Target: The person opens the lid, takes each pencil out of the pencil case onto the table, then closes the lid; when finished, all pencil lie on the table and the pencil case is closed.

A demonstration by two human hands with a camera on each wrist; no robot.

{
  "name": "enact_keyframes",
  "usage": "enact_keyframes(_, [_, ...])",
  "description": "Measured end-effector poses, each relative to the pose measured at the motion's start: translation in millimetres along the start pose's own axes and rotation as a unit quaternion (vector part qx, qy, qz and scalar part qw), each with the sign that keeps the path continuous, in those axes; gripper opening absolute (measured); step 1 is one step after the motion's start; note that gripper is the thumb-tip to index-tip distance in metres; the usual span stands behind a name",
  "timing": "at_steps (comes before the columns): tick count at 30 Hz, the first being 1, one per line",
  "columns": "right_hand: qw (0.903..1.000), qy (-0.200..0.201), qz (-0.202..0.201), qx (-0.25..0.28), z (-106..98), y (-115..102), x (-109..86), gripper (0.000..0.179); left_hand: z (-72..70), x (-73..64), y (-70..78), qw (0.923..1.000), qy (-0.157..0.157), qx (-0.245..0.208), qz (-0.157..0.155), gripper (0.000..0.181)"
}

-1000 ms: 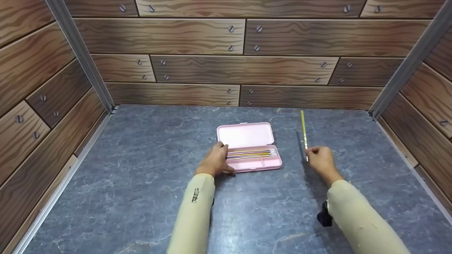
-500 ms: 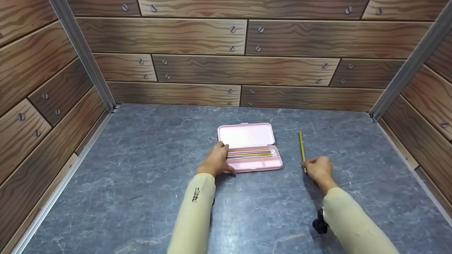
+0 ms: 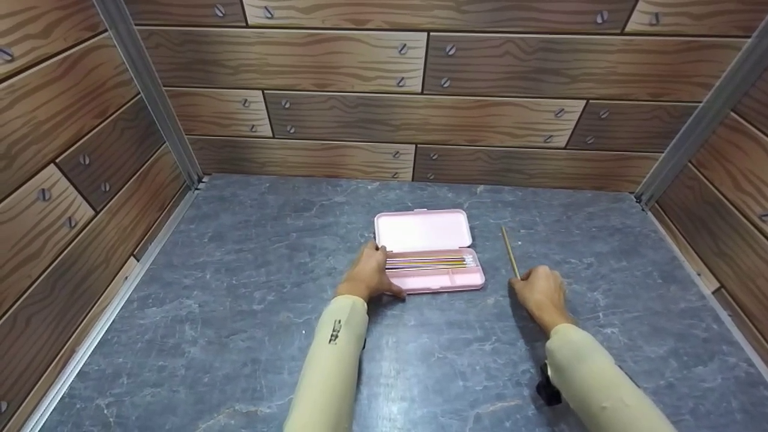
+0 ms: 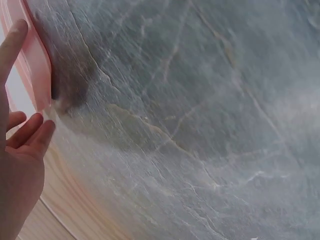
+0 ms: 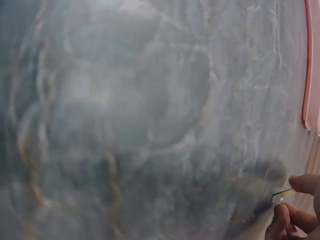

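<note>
A pink pencil case (image 3: 433, 282) lies with its lid (image 3: 423, 231) folded back on the table. Several striped pencils (image 3: 429, 263) with white ends lie in its long far compartment. My left hand (image 3: 367, 273) holds the case by its left end, thumb (image 4: 14, 42) on the near wall and the other fingers around the end. To the right of the case, my right hand (image 3: 541, 294) pinches a slim yellowish pencil (image 3: 510, 252) near its close end; the far end points away and slightly left. In the right wrist view, thumb and fingers grip the pencil's end (image 5: 284, 193).
The grey marbled tabletop (image 3: 240, 336) stretches around both arms. Wood-patterned panels (image 3: 336, 117) wall it in at the back and both sides, with metal posts (image 3: 153, 90) in the corners. The case's two smaller near compartments show bare pink floors.
My right hand has come nearer and slightly left with the pencil, which now tilts leftward at its far end and has turned from bright yellow to duller. The left hand stays on the case.
</note>
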State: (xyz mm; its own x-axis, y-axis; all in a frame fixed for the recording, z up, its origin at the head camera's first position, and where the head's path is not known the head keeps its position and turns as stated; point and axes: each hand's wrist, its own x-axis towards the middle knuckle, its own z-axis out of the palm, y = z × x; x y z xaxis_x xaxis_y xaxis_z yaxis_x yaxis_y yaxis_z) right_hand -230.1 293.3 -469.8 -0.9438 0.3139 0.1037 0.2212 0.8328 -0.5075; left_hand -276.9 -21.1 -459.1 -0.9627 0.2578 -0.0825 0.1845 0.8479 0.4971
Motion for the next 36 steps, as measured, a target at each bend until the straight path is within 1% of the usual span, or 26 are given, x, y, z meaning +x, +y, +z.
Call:
enact_keyframes(2, [0.9999,0.011,-0.007,0.010,-1,-6,3.1,0.029,1.0,-0.3,-2.9,1.0000,0.004,0.002,-0.006,0.099])
enact_keyframes(3, [0.9995,0.019,-0.019,0.019,-1,-10,5.0,0.030,1.8,-0.4,-4.4,1.0000,0.007,0.001,-0.005,0.097])
enact_keyframes(5, [0.9972,0.032,-0.057,0.038,1,-19,9.2,0.030,3.5,-0.7,-7.3,0.9999,0.012,-0.001,-0.004,0.093])
enact_keyframes(7, [0.9916,0.033,-0.112,0.054,5,-30,13.4,0.028,5.1,-0.9,-10.1,0.9998,0.017,-0.003,-0.003,0.090])
enact_keyframes(9, [0.9840,0.017,-0.166,0.064,10,-41,16.8,0.025,6.6,-0.7,-12.3,0.9998,0.017,-0.004,-0.004,0.088])
enact_keyframes(11, [0.9774,-0.010,-0.203,0.057,15,-52,19.5,0.023,8.0,0.0,-14.0,0.9998,0.016,-0.009,-0.005,0.087])
enact_keyframes(15, [0.9671,-0.064,-0.246,0.010,26,-68,22.1,0.020,10.4,1.5,-15.8,0.9996,0.012,-0.025,-0.003,0.089])
enact_keyframes(19, [0.9504,-0.101,-0.292,-0.032,36,-73,23.4,0.014,14.4,0.9,-17.1,0.9987,0.013,-0.048,-0.003,0.091])
enact_keyframes(21, [0.9432,-0.108,-0.311,-0.045,39,-74,24.4,0.011,16.6,0.5,-17.4,0.9980,0.014,-0.061,-0.004,0.092])
enact_keyframes(24, [0.9356,-0.111,-0.329,-0.061,40,-75,27.6,0.008,18.2,1.1,-17.5,0.9966,0.019,-0.081,-0.004,0.093])
enact_keyframes(26, [0.9327,-0.106,-0.339,-0.063,40,-75,30.6,0.007,18.2,1.7,-18.0,0.9953,0.024,-0.094,-0.003,0.096])
enact_keyframes(31, [0.9208,-0.103,-0.371,-0.060,40,-77,36.7,0.009,18.3,0.9,-23.6,0.9910,0.039,-0.128,0.002,0.102])
enact_keyframes(34, [0.9165,-0.103,-0.382,-0.057,41,-80,39.0,0.010,18.4,-0.4,-28.6,0.9884,0.053,-0.142,0.008,0.102])
enact_keyframes(36, [0.9179,-0.105,-0.379,-0.054,42,-84,40.2,0.010,17.2,-0.9,-31.4,0.9869,0.059,-0.150,0.008,0.102])
